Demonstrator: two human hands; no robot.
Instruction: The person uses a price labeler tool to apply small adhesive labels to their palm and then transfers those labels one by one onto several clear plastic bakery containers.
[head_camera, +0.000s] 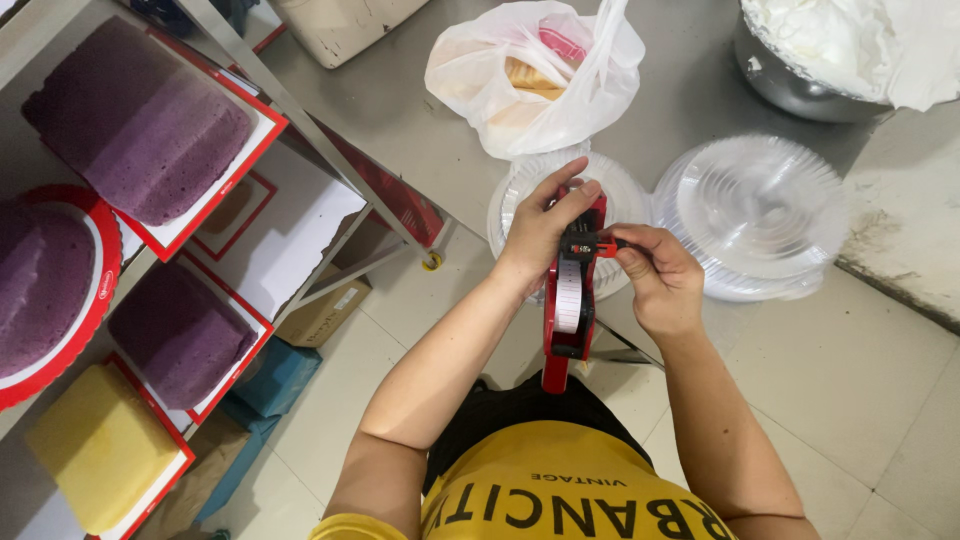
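Note:
I hold a red label gun (568, 300) upright in front of me, its white label roll facing me. My left hand (541, 228) wraps the head of the gun from the left. My right hand (655, 277) pinches a small red knob on the gun's right side with thumb and forefinger. Just beyond the gun, a stack of clear plastic lids (620, 196) lies on the floor.
A second stack of clear plastic lids (757, 213) lies to the right. A white plastic bag (540, 80) with food sits farther off. A metal pot (800, 85) stands top right. On the left, a metal shelf (330, 165) carries purple cakes (140, 125) and a yellow cake (100, 450) on boards.

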